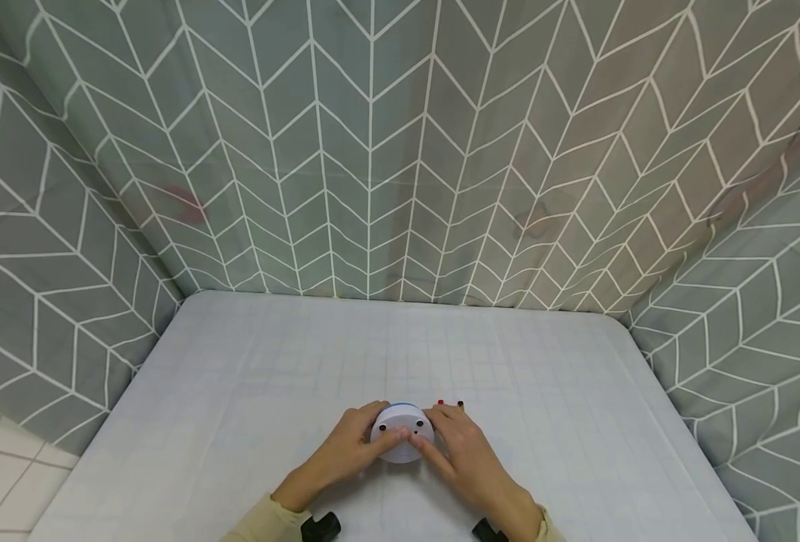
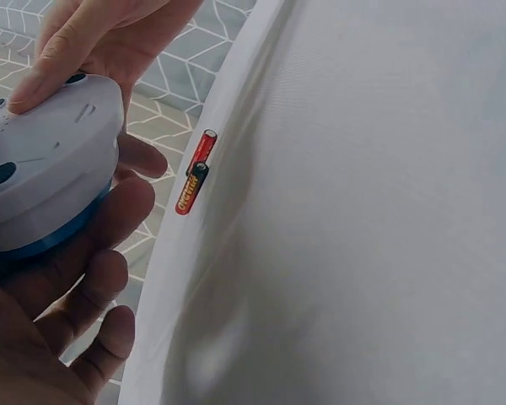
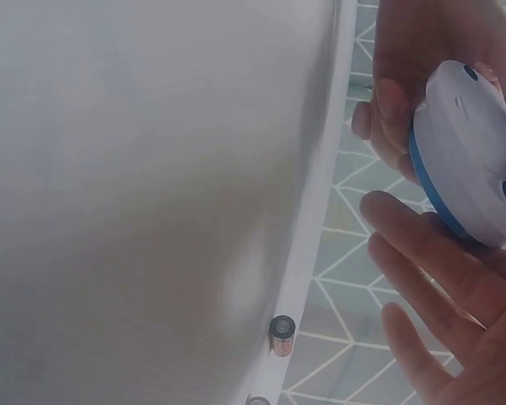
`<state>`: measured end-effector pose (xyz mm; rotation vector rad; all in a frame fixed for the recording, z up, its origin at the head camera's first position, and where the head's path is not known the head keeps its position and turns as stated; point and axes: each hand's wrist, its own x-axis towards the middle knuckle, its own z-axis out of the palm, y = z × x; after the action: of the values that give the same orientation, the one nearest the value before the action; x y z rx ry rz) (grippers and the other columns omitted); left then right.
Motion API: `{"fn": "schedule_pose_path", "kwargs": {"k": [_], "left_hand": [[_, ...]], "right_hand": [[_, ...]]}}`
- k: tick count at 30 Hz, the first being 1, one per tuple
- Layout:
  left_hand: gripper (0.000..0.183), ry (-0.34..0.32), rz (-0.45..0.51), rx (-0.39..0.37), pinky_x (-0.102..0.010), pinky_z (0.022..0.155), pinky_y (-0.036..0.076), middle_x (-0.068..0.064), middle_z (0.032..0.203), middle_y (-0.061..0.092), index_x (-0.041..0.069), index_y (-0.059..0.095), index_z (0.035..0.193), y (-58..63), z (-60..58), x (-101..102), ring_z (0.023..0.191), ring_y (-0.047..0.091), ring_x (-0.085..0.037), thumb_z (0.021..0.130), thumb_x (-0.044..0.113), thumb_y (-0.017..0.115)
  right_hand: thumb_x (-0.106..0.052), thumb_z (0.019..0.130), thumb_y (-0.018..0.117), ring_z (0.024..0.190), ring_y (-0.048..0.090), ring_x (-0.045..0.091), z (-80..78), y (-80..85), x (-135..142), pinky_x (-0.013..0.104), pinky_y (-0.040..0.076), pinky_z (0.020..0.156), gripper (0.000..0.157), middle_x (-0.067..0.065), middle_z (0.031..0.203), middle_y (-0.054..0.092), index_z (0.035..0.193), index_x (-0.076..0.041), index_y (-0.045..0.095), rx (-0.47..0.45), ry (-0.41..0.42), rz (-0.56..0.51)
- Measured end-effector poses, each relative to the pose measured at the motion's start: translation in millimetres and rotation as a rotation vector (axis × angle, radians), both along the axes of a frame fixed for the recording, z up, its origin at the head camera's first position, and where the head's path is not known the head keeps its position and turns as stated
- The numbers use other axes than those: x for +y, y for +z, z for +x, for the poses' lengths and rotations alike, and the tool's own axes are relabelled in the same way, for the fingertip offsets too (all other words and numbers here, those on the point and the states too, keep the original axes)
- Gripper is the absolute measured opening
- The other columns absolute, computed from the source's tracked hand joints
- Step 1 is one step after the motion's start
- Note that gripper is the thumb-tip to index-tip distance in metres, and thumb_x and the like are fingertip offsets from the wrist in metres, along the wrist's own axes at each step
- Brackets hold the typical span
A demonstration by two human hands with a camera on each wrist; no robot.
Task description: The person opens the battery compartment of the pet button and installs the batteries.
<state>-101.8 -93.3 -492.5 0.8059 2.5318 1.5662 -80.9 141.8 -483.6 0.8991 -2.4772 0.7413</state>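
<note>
A round white plastic device (image 1: 400,455) with a blue band round its edge is held between both hands over the near part of the table. Small dark round feet and a few slots show on its white face (image 2: 55,160), which is turned up toward the head camera. My left hand (image 1: 354,446) grips its left side, fingers curled beneath, thumb on the face. From the other side my right hand (image 1: 469,450) holds it, its thumb also pressed on the face near the left thumb. In the right wrist view the blue band (image 3: 434,190) shows below the white shell.
Just past my right fingers lie two batteries on the white-covered table (image 1: 271,361): one red (image 1: 441,402), one with a dark end (image 1: 460,405). Patterned grey curtains (image 1: 372,150) hang behind and on both sides. White floor tiles (image 1: 7,467) show at lower left.
</note>
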Motion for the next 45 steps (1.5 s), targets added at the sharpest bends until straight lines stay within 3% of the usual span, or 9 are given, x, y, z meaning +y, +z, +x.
{"fn": "schedule_pose_path", "kwargs": {"k": [7, 15, 21, 28, 36, 45], "left_hand": [[0.026, -0.005, 0.045, -0.030, -0.027, 0.081, 0.058, 0.005, 0.103, 0.078, 0.013, 0.073, 0.121, -0.6, 1.4, 1, 0.092, 0.070, -0.003, 0.104, 0.032, 0.068], [0.025, 0.026, 0.043, -0.031, -0.026, 0.081, 0.057, 0.003, 0.100, 0.079, 0.011, 0.077, 0.111, -2.5, -0.1, 2, 0.089, 0.069, -0.002, 0.102, 0.033, 0.069], [0.021, 0.036, 0.081, -0.043, -0.025, 0.080, 0.055, 0.005, 0.097, 0.077, 0.013, 0.076, 0.110, -4.8, 0.0, 4, 0.086, 0.066, -0.002, 0.104, 0.031, 0.069], [0.023, 0.059, 0.097, -0.121, -0.023, 0.081, 0.054, 0.006, 0.095, 0.077, 0.013, 0.076, 0.111, -9.8, 1.2, 7, 0.085, 0.065, -0.002, 0.105, 0.034, 0.066], [0.027, 0.113, 0.114, -0.160, -0.023, 0.078, 0.056, 0.003, 0.094, 0.080, 0.011, 0.079, 0.107, -11.2, 4.1, 8, 0.083, 0.068, -0.002, 0.104, 0.035, 0.067], [0.029, 0.150, 0.129, -0.188, -0.021, 0.071, 0.053, 0.002, 0.088, 0.079, 0.009, 0.079, 0.103, -14.5, 6.8, 11, 0.076, 0.065, -0.001, 0.105, 0.035, 0.067]], "right_hand": [[-0.034, 0.101, 0.071, 0.116, 0.066, 0.014, -0.2, 1.0, -1, 0.043, 0.054, 0.101, 0.026, -0.007, 0.111, 0.071, 0.117, -0.013, 0.071, -0.006, 0.008, 0.014], [-0.032, 0.102, 0.071, 0.109, 0.066, 0.011, 0.4, -0.1, -2, 0.045, 0.057, 0.093, 0.021, -0.006, 0.110, 0.071, 0.112, -0.013, 0.071, -0.012, -0.002, 0.025], [-0.036, 0.103, 0.068, 0.117, 0.067, 0.017, 1.4, 0.9, -3, 0.052, 0.056, 0.100, 0.032, -0.001, 0.117, 0.074, 0.122, -0.009, 0.073, -0.056, -0.035, 0.035], [-0.035, 0.103, 0.068, 0.118, 0.067, 0.016, 0.9, 3.4, -3, 0.050, 0.057, 0.098, 0.036, -0.004, 0.121, 0.075, 0.130, -0.010, 0.071, -0.062, -0.011, 0.026], [-0.047, 0.100, 0.071, 0.122, 0.067, 0.026, 2.8, 4.3, -4, 0.059, 0.053, 0.101, 0.050, -0.002, 0.128, 0.073, 0.135, -0.011, 0.068, -0.073, -0.029, 0.032], [-0.057, 0.086, 0.083, 0.125, 0.061, 0.009, 2.9, 6.3, -6, 0.039, 0.055, 0.100, 0.079, -0.004, 0.134, 0.066, 0.146, -0.012, 0.059, -0.049, 0.016, -0.001]]}}
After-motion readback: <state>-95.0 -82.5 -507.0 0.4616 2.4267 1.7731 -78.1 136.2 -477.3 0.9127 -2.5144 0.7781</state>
